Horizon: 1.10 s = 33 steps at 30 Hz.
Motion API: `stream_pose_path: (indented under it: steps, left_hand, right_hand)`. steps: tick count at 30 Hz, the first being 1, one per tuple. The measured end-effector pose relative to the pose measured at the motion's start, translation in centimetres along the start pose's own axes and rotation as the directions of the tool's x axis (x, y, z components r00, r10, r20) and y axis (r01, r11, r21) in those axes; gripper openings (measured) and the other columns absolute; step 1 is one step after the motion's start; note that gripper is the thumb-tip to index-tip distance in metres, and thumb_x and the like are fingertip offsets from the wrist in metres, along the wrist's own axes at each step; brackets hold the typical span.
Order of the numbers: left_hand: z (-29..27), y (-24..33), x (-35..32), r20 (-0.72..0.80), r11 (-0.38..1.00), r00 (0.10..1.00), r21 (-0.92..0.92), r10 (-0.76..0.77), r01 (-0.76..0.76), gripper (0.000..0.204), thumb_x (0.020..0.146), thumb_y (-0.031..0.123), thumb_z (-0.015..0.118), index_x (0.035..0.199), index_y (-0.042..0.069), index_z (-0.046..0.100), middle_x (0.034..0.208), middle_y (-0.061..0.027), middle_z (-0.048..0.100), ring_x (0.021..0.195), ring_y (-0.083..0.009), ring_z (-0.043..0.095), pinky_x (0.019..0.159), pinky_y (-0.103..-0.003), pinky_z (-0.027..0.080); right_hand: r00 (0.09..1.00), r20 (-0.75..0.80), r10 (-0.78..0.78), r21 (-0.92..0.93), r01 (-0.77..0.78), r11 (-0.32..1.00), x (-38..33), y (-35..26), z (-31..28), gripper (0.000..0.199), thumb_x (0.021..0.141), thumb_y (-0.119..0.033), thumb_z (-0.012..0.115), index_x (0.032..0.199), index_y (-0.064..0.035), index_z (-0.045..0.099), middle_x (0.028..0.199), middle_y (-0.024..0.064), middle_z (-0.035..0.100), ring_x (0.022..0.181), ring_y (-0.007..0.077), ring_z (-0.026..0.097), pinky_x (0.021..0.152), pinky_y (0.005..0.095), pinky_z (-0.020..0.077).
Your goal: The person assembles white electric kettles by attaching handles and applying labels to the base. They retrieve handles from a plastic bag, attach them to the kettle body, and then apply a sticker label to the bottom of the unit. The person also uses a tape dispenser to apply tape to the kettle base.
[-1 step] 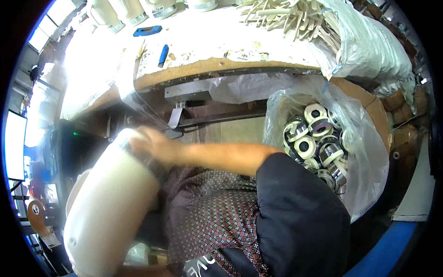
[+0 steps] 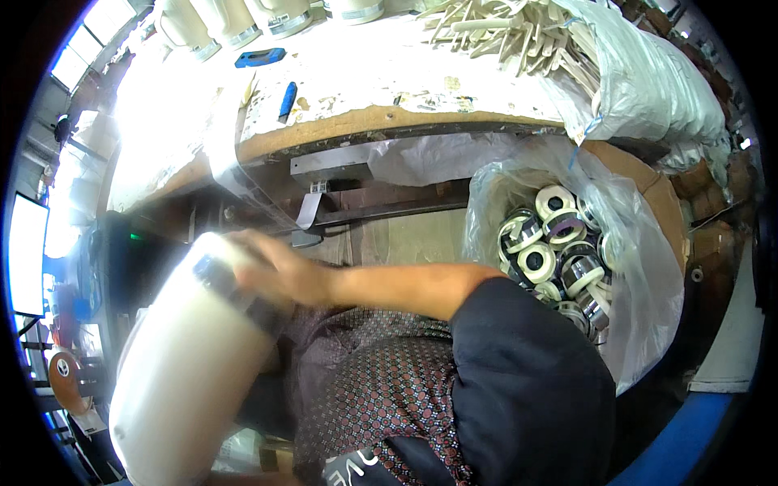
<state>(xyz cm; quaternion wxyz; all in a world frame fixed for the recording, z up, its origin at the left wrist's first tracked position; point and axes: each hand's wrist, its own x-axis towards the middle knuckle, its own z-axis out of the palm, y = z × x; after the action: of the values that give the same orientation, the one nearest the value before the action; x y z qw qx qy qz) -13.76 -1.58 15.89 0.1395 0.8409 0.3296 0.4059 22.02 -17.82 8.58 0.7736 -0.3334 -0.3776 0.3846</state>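
Note:
A large cream vacuum jug [image 2: 190, 373] leans across my lap at the left, with a shiny metal band and a cream collar at its upper end. My right hand [image 2: 279, 271] is wrapped around that collar, slightly blurred by motion. Only a strip of my left forearm shows at the lower edge, beside the jug's lower end. The jug hides my left hand and its fingers. To my right, a clear plastic bag [image 2: 640, 300] holds several cream rings with shiny metal bands [image 2: 535, 263].
Ahead is a worn white worktable [image 2: 348, 73] with a wooden edge. On it are a blue cutter [image 2: 259, 57], a blue-handled tool [image 2: 288, 99], several cream jugs [image 2: 279, 16] at the back, and a pile of cream handles [image 2: 519, 36] spilling from a white sack [image 2: 656, 81].
The jug has turned a little, so its handle on the left shows less. My right hand has shifted slightly down with the collar.

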Motion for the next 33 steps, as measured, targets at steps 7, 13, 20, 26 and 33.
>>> stream_pose_path:
  steps: [7, 13, 20, 26, 33]
  left_hand:
    - [-0.8, 1.1, 2.3, 0.098, 0.998, 0.995, 0.039, 0.035, -0.039, 0.066, 0.087, 0.047, 0.061, 0.133, 0.001, 0.049, 0.133, -0.0158, 0.052, 0.122, -0.0304, 0.051, 0.104, -0.046, 0.041]
    - [0.2, 2.8, 5.5, 0.185, 0.993, 0.978, 0.046, 0.097, -0.107, 0.065, 0.087, 0.045, 0.062, 0.133, 0.001, 0.049, 0.134, -0.0158, 0.051, 0.123, -0.0301, 0.050, 0.105, -0.046, 0.039]
    - [1.1, 3.2, 6.8, 0.265, 0.988, 0.961, 0.104, 0.083, -0.114, 0.065, 0.087, 0.043, 0.063, 0.134, 0.001, 0.049, 0.135, -0.0158, 0.051, 0.124, -0.0298, 0.050, 0.106, -0.046, 0.038]
    - [1.9, 4.9, 8.1, 0.316, 0.978, 0.939, 0.107, 0.139, -0.181, 0.065, 0.086, 0.042, 0.064, 0.134, 0.001, 0.048, 0.135, -0.0157, 0.051, 0.125, -0.0295, 0.049, 0.107, -0.046, 0.037]
    - [8.1, 4.5, 9.2, 0.403, 0.946, 0.856, -0.111, 0.323, -0.304, 0.065, 0.086, 0.040, 0.065, 0.135, 0.001, 0.048, 0.136, -0.0157, 0.050, 0.126, -0.0291, 0.048, 0.108, -0.046, 0.036]
  right_hand:
    - [0.911, -0.228, -0.343, -0.248, 0.286, 0.926, 2.3, 1.2, -3.0, 0.058, 0.090, -0.046, 0.064, 0.123, -0.0003, 0.051, 0.096, 0.0094, 0.060, 0.084, 0.0188, 0.057, 0.077, 0.0336, 0.0477]
    - [0.653, 0.059, 0.755, -0.026, -0.756, 0.655, 1.1, 11.7, -8.0, 0.065, 0.092, -0.054, 0.058, 0.131, -0.0026, 0.056, 0.132, 0.0202, 0.055, 0.124, 0.0289, 0.050, 0.103, 0.0441, 0.0411]
    - [0.914, -0.390, -0.115, -0.674, -0.199, 0.711, -8.3, 2.5, -18.2, 0.025, 0.090, -0.028, 0.068, 0.102, -0.0057, 0.068, 0.095, 0.0065, 0.070, 0.084, 0.0144, 0.067, 0.076, 0.0313, 0.0551]
    - [0.326, -0.852, -0.411, -0.300, -0.945, -0.128, -27.9, -6.7, -36.4, 0.043, 0.088, -0.042, 0.063, 0.108, -0.0042, 0.065, 0.107, 0.0187, 0.067, 0.102, 0.0340, 0.063, 0.089, 0.0425, 0.0500]
    - [-0.137, -0.981, -0.137, 0.048, -0.854, 0.518, -36.8, 12.3, -43.9, 0.043, 0.079, -0.012, 0.061, 0.116, 0.0095, 0.054, 0.102, 0.0262, 0.066, 0.094, 0.0388, 0.064, 0.081, 0.0421, 0.0493]
